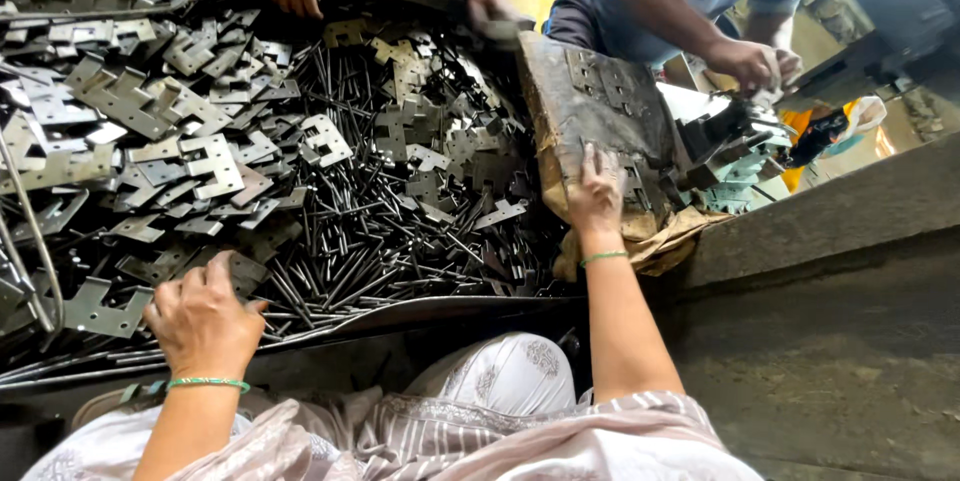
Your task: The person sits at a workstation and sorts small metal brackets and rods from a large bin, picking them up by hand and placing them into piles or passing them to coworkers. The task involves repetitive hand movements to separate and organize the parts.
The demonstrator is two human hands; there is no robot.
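Hinge plates (215, 166) and loose pins (380, 241) are crowding the desk (470, 306) as the left hand (203, 326), curled at seven o'clock, is gripping its edge; the right hand (597, 191), fingers spread, is pressing the worn board (590, 106) at three o'clock, where sharp stamped edges could cut skin.

Both arms reach forward — left hand (203, 324) curled, right hand (596, 196) spread flat.

You're sitting in a metal workshop. A big heap of stamped hinge plates (200, 151) and thin steel pins (370, 241) fills the tray (420, 313) before you. Beyond it, a grimy work board (590, 101) and a small press (735, 146) stand on the rough concrete floor (850, 371).
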